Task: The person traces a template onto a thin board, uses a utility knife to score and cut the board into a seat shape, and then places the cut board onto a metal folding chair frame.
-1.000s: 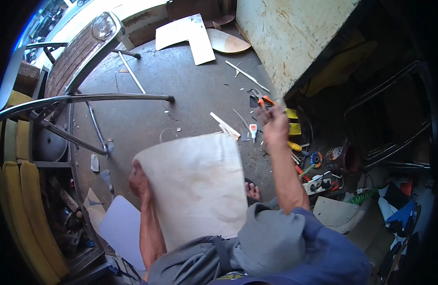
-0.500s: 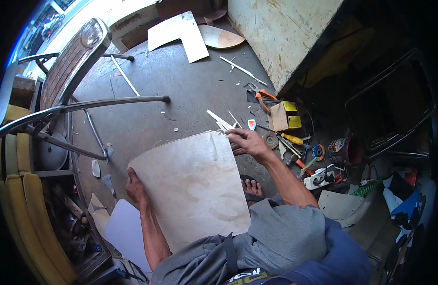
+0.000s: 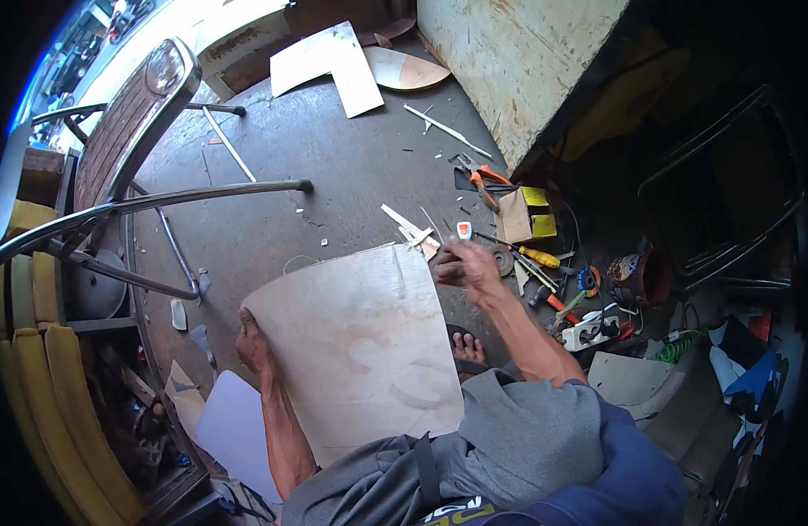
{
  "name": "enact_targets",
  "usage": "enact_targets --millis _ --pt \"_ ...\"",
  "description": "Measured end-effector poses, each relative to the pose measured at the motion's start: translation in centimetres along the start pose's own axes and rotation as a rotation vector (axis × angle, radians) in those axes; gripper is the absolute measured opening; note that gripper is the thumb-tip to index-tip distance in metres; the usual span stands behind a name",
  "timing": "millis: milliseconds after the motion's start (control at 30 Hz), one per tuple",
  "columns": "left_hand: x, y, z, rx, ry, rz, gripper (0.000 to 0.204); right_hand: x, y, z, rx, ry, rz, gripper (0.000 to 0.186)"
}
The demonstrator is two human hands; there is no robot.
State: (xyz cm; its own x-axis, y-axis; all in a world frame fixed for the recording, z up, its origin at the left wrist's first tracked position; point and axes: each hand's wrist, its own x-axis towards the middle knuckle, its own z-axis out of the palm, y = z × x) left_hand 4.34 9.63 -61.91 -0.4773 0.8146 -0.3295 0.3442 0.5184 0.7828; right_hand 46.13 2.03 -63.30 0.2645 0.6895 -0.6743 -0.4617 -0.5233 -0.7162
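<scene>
1. Panel (image 3: 360, 359), pale and thin with brownish stains, lies between the 2 hands; its near end meets the grey cloth (image 3: 527, 421) over the lap, its upper edge faces away.
2. Left hand (image 3: 256, 349): closed about the panel's left edge, thumb along the rim; the other fingers are mostly hidden.
3. Right hand (image 3: 474, 270): raised just beside the panel's upper right corner, apart from it. Fingers part-bent, tips blurred; cannot tell whether anything is pinched between them.
4. Bare toes of 1 foot (image 3: 470, 348) show at the panel's right edge, below the right hand.
5. Pale wood strips (image 3: 411, 230) lie on the floor (image 3: 246, 237) just beyond the upper right corner; a small white bottle (image 3: 464, 230) lies near the right fingertips.
6. Farther out: orange-handled pliers (image 3: 479, 180), then a box (image 3: 514, 216) with yellow sides.
7. Right of the right hand: a yellow-handled tool (image 3: 541, 257); nearer the body, a white power strip (image 3: 588, 334).
</scene>
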Motion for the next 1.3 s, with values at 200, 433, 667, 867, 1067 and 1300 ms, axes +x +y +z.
enact_targets --millis 200,433,667,867,1067,1300 --pt "2.3 0.2 -0.7 0.05 0.015 -0.013 0.072 0.5 -0.3 -10.9 -1.377 0.661 -0.587 0.029" --pt "9.0 10.7 0.0 0.004 -0.158 0.191 0.081 0.5 1.6 -13.6 -1.641 0.437 -0.557 0.042" --pt "4.6 17.7 10.1 0.446 -0.41 0.403 0.101 -0.6 3.0 -15.7 -1.543 0.431 -0.683 0.024" --pt "5.5 15.8 13.5 0.401 -0.571 0.308 0.1 -1.8 2.6 -9.7 -0.594 0.221 -0.423 0.033" --pt "1.1 14.3 15.4 0.317 -0.502 0.324 0.091 -2.0 -1.7 0.2 -0.151 -0.236 -0.264 0.036" --pt "2.0 13.4 14.4 0.346 -0.491 0.304 0.092 -1.3 -3.3 3.1 -0.1 -0.444 -0.241 0.039"
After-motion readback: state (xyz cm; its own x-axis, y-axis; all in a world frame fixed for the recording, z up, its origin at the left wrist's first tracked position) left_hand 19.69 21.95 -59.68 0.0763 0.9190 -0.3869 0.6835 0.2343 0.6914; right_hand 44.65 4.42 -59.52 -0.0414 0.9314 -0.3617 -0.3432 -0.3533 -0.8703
